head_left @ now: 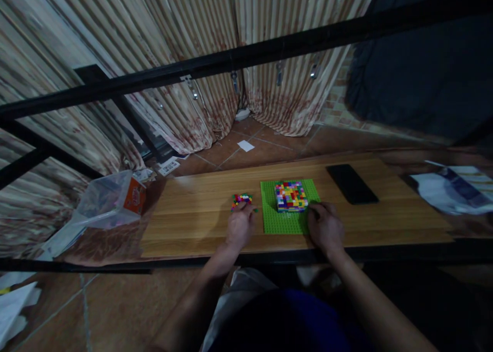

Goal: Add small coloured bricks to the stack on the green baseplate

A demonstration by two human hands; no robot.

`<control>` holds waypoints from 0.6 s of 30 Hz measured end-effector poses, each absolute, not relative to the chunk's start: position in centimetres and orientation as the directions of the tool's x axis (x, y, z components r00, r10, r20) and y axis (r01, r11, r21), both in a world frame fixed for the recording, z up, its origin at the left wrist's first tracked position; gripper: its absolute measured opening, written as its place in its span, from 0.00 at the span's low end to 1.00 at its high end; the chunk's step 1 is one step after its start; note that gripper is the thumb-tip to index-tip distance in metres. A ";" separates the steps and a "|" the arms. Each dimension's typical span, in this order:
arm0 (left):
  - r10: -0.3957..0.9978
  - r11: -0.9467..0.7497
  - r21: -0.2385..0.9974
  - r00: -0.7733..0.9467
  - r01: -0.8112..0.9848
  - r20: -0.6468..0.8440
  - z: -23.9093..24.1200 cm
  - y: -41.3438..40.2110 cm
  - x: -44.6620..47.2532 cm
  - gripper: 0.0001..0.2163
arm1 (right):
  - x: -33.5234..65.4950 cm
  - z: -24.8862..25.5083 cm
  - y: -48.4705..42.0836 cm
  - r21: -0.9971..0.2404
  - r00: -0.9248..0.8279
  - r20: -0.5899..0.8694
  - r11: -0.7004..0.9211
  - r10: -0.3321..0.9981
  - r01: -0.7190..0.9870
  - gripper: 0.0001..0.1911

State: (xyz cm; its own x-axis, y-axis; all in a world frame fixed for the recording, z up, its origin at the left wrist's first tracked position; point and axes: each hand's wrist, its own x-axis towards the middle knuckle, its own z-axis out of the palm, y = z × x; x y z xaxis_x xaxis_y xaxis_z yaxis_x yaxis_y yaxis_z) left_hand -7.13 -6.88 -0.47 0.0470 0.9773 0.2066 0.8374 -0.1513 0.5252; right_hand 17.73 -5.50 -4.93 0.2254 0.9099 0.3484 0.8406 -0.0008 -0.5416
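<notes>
A green baseplate point(283, 219) lies on a narrow wooden tabletop point(192, 218). On its far half stands a square block of many-coloured small bricks point(291, 196). Left of the plate is a small pile of loose coloured bricks point(241, 200). My left hand point(239, 227) rests on the table just in front of that pile, its fingers curled over the nearest bricks. My right hand point(325, 227) sits at the plate's right front corner, fingers bent down onto the edge. What either hand pinches is hidden.
A black phone point(352, 183) lies flat to the right of the plate. A clear plastic bag with an orange box point(111, 200) sits off the table's left end. Papers point(450, 188) lie at the far right. A black metal bar point(246, 59) crosses above.
</notes>
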 end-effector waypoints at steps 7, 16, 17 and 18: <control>0.993 -0.112 0.292 0.099 0.950 0.060 0.4 -5.3 -5.2 0.09 | 17.9 -5.0 -5.5 -0.549 0.218 0.341 0.005 0.915 0.836 0.17; 0.998 -0.056 0.294 0.055 0.954 0.011 0.1 -5.4 -4.8 0.12 | 17.9 -5.0 -5.4 -0.557 0.215 0.340 0.012 0.915 0.831 0.17; 0.999 -0.053 0.299 0.052 0.953 0.011 0.2 -5.5 -4.8 0.12 | 17.8 -5.0 -5.5 -0.559 0.217 0.337 0.009 0.916 0.829 0.16; 0.999 -0.052 0.303 0.051 0.952 0.011 0.2 -5.5 -4.9 0.12 | 17.8 -5.0 -5.5 -0.559 0.217 0.334 0.007 0.917 0.829 0.16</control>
